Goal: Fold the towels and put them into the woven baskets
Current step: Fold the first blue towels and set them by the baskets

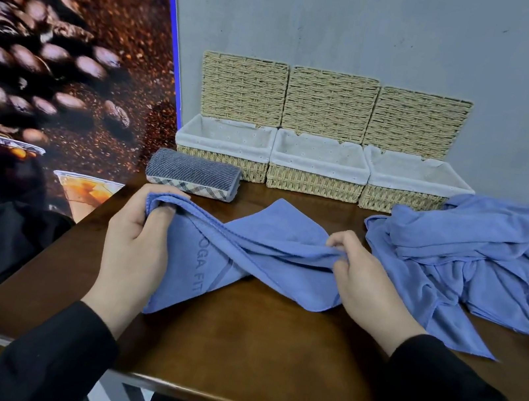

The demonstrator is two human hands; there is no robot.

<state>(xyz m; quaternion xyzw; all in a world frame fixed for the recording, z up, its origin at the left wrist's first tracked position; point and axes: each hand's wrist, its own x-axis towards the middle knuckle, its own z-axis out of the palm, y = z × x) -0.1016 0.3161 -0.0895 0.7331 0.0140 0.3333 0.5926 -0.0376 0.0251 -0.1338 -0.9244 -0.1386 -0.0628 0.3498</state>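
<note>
A blue towel (258, 251) is stretched and twisted between my hands just above the dark wooden table (250, 347). My left hand (137, 242) grips its left end, fingers curled over the edge. My right hand (367, 286) pinches the bunched right end. Three woven baskets stand open against the wall, each with a white liner and a raised lid: left (221, 158), middle (316, 182), right (405, 200). All three look empty.
A folded grey-blue striped towel (193, 173) lies in front of the left basket. A heap of crumpled blue towels (482, 259) covers the table's right side. The table's left edge runs beside a coffee-bean wall poster (52, 62).
</note>
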